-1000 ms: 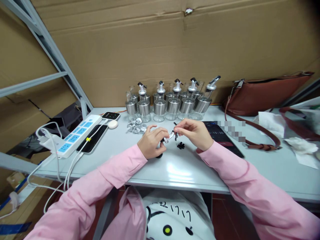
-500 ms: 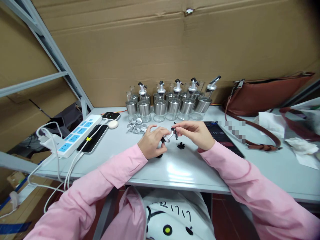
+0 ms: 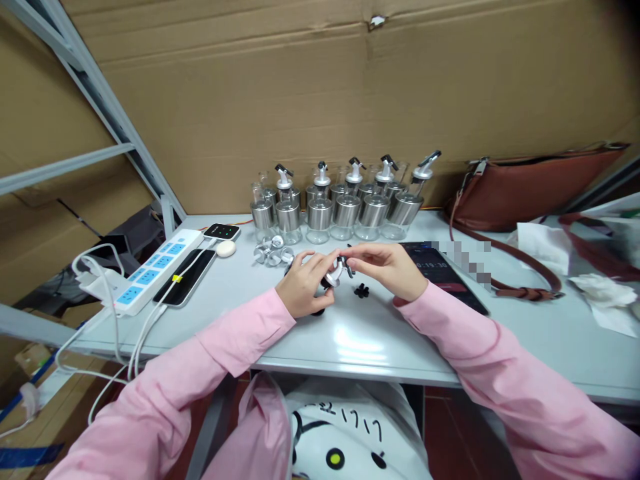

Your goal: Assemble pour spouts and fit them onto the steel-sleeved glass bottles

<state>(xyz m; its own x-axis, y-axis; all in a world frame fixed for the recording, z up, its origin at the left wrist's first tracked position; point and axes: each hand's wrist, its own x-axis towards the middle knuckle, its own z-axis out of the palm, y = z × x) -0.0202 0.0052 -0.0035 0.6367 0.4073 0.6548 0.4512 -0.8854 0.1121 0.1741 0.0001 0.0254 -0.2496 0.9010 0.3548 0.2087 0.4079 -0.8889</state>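
Note:
My left hand (image 3: 303,285) is closed around a silver-and-black pour spout (image 3: 334,275), its neck pointing up and right. My right hand (image 3: 393,268) pinches a small black flip cap (image 3: 350,269) at the spout's tip; whether the two are joined I cannot tell. Below my right fingers lie several small black pieces (image 3: 362,291). A round black part (image 3: 318,313) peeks out under my left hand. Silver spout pieces (image 3: 273,253) are heaped beyond my left fingers. Behind them stand rows of glass bottles with steel bands (image 3: 319,215), several of them topped with capped spouts.
On the left are a white power strip (image 3: 155,270), a phone (image 3: 186,279), a small screen device (image 3: 223,231) and a white round case (image 3: 226,249). A dark tablet (image 3: 450,283) lies beside my right wrist. Farther right are a brown bag (image 3: 530,190) and crumpled tissues (image 3: 603,291).
The spout in my left hand has tilted more upright and shifted slightly left. My right hand has moved a little left with it, still pinching the black cap.

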